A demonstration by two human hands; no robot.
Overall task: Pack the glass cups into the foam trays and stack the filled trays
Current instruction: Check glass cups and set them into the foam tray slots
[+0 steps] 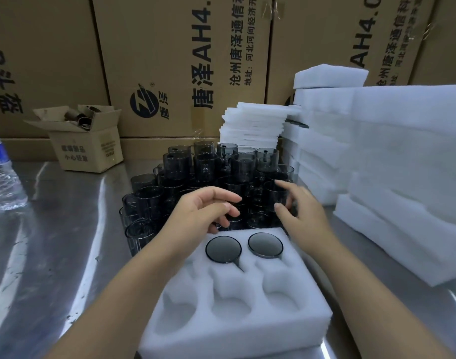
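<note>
White foam tray (234, 330), soft and spongy with rounded pockets, sits nearest on the scuffed steel table (53, 255). Two smoky round glass cups (223, 248) fill its far pockets. Just behind stands a cluster of loose cups (185, 164) in the same glass. Over it are the left hand (203, 211), loosely curled and empty, and the right hand (302, 213), fingers spread and gripping nothing.

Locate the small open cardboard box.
Head view, far left of the steel table: the small open cardboard box stands in front of the big printed cartons, between the water bottle and the cluster of glass cups.
</note>
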